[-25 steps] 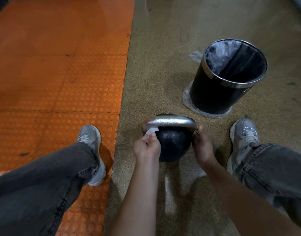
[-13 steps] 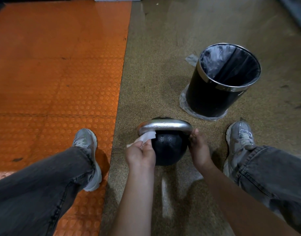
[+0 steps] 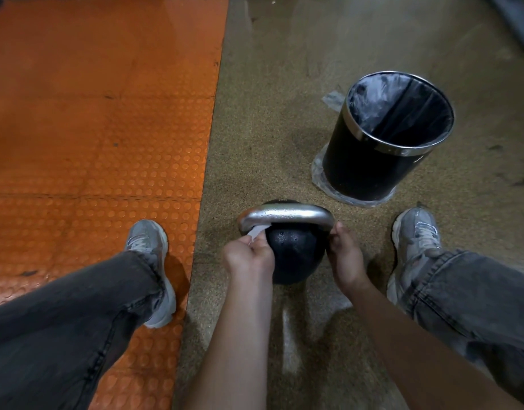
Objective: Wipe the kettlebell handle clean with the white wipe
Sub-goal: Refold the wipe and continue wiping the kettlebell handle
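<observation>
A black kettlebell (image 3: 296,255) with a silver handle (image 3: 287,214) stands on the speckled floor between my feet. My left hand (image 3: 248,257) pinches a white wipe (image 3: 256,231) and holds it against the underside of the handle's left end. My right hand (image 3: 345,254) grips the kettlebell at the handle's right end, fingers curled against it. Most of the wipe is hidden inside my left fist.
A black waste bin (image 3: 382,143) with a chrome rim and plastic liner stands behind and right of the kettlebell. An orange studded mat (image 3: 100,119) covers the floor on the left. My grey shoes (image 3: 149,247) (image 3: 416,235) flank the kettlebell.
The wipe has slid a little along the left end of the handle under my left hand. My right hand stays at the right end. The camera view shifted slightly.
</observation>
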A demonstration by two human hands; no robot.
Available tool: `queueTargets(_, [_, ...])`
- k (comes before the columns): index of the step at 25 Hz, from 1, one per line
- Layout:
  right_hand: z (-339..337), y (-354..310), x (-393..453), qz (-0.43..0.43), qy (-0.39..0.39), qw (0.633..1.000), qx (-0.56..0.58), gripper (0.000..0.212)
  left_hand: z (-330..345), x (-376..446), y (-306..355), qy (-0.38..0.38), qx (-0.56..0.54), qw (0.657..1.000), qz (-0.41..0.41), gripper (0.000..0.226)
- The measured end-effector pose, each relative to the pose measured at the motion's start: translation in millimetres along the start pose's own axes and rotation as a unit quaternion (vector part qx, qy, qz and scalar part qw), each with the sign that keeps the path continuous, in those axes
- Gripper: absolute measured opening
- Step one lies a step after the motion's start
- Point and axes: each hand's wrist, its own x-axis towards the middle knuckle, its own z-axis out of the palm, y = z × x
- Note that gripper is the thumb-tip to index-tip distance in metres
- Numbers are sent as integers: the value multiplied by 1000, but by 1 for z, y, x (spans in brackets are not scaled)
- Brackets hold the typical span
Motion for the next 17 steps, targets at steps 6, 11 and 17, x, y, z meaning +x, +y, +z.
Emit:
queueTargets(6, [1, -2, -2, 9, 8, 1000, 20, 41, -1, -4, 6, -34, 17, 999, -17, 37])
queueTargets(11, [-1, 1, 3, 7, 2, 1000, 25, 41, -8, -3, 3, -37, 15, 999, -12, 44])
queueTargets(17, [-3, 1, 3, 12, 0, 1000, 20, 48, -6, -17, 3, -8, 12, 1000, 4, 42])
